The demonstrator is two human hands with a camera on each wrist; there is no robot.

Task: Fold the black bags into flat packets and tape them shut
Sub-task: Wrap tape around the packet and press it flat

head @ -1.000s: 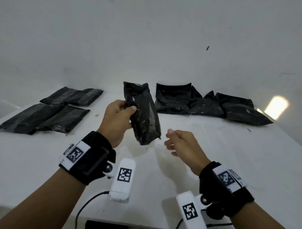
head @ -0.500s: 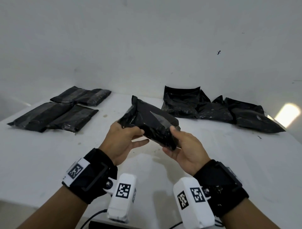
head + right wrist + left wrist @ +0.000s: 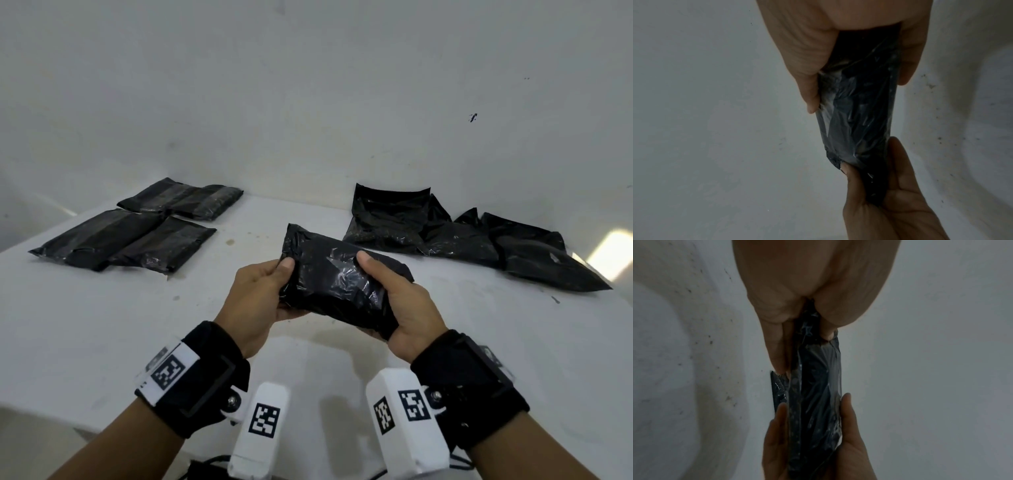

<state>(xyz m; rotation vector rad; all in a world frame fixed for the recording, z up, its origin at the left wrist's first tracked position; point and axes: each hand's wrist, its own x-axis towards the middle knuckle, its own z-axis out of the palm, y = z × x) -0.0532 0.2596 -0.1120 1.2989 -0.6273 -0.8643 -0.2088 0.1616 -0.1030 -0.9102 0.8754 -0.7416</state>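
Left hand (image 3: 255,301) and right hand (image 3: 402,310) each gripped an end of a crinkled black plastic bag (image 3: 339,284), thumbs on top (held above the white table (image 3: 102,325)). Beyond: flat black packets (image 3: 126,236) left, loose black bags (image 3: 479,246) right.

We found the table (image 3: 102,329) bare through the middle and along the near edge, so a hand could pass there. At far left, folded packets (image 3: 123,240) blocked the way; at far right, loose bags (image 3: 479,240) lay heaped against the wall (image 3: 308,102). Between those two groups a lane stayed open to the wall. Cables (image 3: 212,466) sat at the near edge.
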